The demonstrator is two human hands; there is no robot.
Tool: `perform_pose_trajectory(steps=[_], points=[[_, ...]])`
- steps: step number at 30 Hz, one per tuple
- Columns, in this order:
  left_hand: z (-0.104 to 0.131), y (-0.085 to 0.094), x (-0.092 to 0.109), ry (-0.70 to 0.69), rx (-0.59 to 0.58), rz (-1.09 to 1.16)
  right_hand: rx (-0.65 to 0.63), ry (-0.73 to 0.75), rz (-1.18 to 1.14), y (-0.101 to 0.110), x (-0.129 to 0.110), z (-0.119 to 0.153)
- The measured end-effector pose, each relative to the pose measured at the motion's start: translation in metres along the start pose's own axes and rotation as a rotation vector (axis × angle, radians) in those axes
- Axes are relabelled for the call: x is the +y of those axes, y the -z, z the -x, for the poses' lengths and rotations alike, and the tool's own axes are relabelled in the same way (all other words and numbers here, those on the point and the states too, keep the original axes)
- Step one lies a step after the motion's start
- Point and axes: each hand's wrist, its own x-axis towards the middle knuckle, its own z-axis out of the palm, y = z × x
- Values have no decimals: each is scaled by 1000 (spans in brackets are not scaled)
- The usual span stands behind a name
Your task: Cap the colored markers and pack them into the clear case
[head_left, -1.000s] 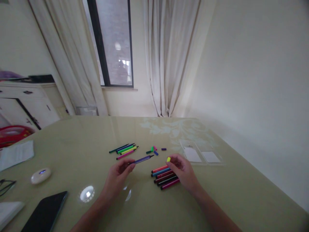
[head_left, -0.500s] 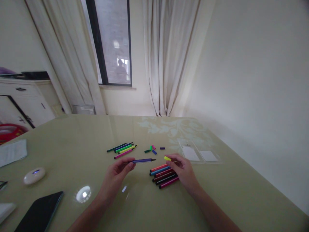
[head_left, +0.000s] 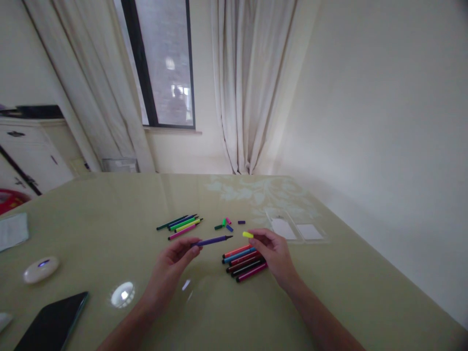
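Between the thumb and fingers of my left hand (head_left: pixel 174 262) is an uncapped purple marker (head_left: pixel 214 241), its dark tip pointing right. My right hand (head_left: pixel 272 251) pinches a yellow marker cap (head_left: pixel 247 235), a short gap away from that tip. Below the right hand lies a row of capped markers (head_left: pixel 243 263) in orange, blue, dark red, black and magenta, partly covered by the hand. Several uncapped markers (head_left: pixel 185 224) in green, blue, yellow and pink lie beyond my left hand. Loose caps (head_left: pixel 229 227) in green, pink and blue sit past the purple marker, with a purple cap (head_left: pixel 242 222) just to their right.
A clear plastic case (head_left: pixel 298 229) with white cards lies at the right. On the left are a white mouse (head_left: pixel 41 270), a dark tablet-like device (head_left: pixel 53 319) and a sheet of paper (head_left: pixel 13 230). A wall (head_left: pixel 395 170) borders the table's right side.
The yellow cap has shifted a little left and up, closer to the marker tip. The purple marker now tilts slightly more upward. The whole view has shifted slightly.
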Motion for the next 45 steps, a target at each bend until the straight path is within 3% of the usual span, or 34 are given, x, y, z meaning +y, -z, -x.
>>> perform_pose_trajectory(steps=[9, 23, 28, 32, 39, 45], points=[[1, 0, -4, -13, -34, -28, -58, 23, -6, -3, -5, 4], [-13, 13, 4, 18, 134, -73, -37, 41, 239, -2, 8, 1], [-14, 11, 1, 1, 108, -63, -14, 94, 277, -2, 8, 2], [-17, 17, 2, -69, 105, -158, -8, 130, 282, -7, 4, 5], [-32, 45, -4, -75, 147, -404, -57, 106, 281, -9, 4, 8], [-40, 60, -16, -399, 180, -914, -84, 88, 272, -8, 11, 8]])
